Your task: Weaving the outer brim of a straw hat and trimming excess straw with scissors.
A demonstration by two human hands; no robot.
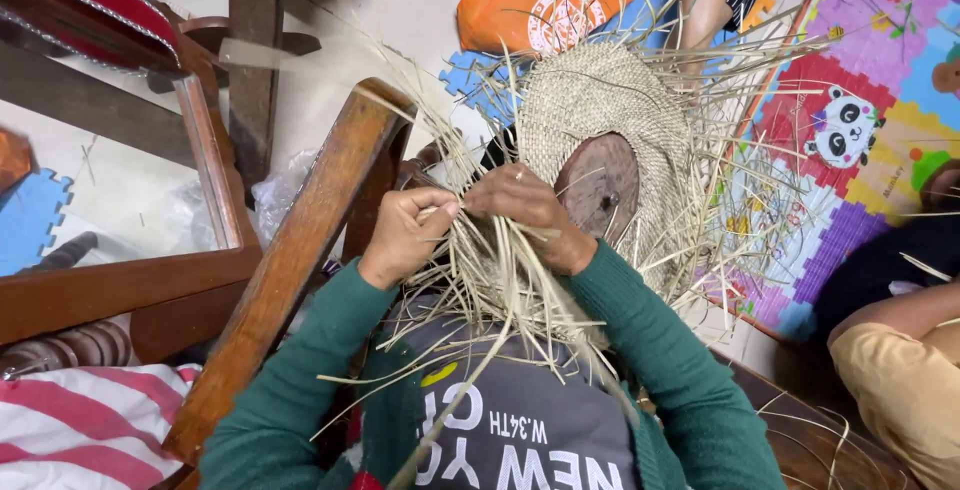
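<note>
- My left hand (405, 235) is curled into a loose fist, fingers pinched shut, knuckles up.
- My right hand (530, 212) sits just beside it, fingers bent down and closed, a ring showing on one finger.
- The two hands almost touch at the fingertips.
- Both forearms, in green sleeves, come up from the bottom of my view and angle inward, elbows spread wide.

Fingertips of both hands (470, 220) buried among straw strands (500, 290); neighbour's arm (900, 350) cropped.
</note>
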